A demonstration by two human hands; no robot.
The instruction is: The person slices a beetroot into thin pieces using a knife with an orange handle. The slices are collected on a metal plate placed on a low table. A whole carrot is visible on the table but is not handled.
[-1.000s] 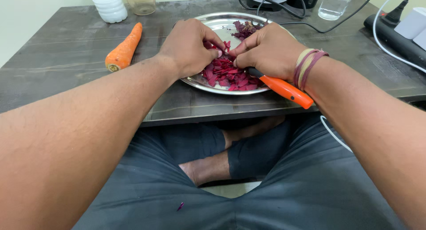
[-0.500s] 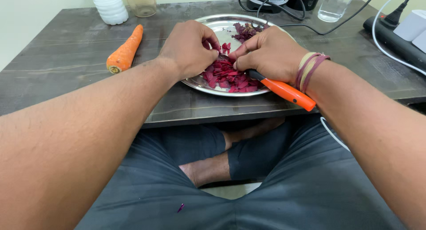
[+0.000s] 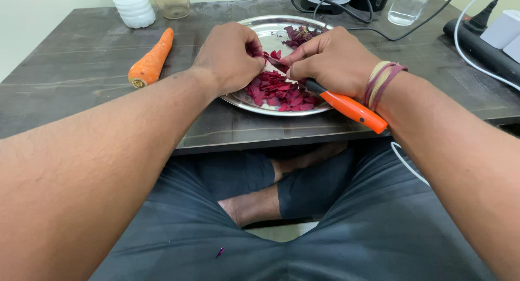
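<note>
A round steel plate (image 3: 271,27) sits on the dark wooden table (image 3: 81,64). A heap of dark red beetroot slices (image 3: 281,94) lies on its near side, with purple peelings (image 3: 300,36) at the back. My left hand (image 3: 227,56) is closed around a piece of beetroot just above the heap. My right hand (image 3: 330,59) grips a knife with an orange handle (image 3: 352,108); its blade points left into that piece, mostly hidden by my fingers. Thread bands circle my right wrist.
A whole carrot (image 3: 151,59) lies left of the plate. A white bottle (image 3: 132,7) and a clear jar (image 3: 172,2) stand at the back left. A glass (image 3: 409,4), black cables (image 3: 379,29) and a power strip (image 3: 482,48) occupy the back right.
Both hands have lifted slightly off the heap, and the knife handle has tilted up a little to the right. More of the slices now show beneath my hands.
</note>
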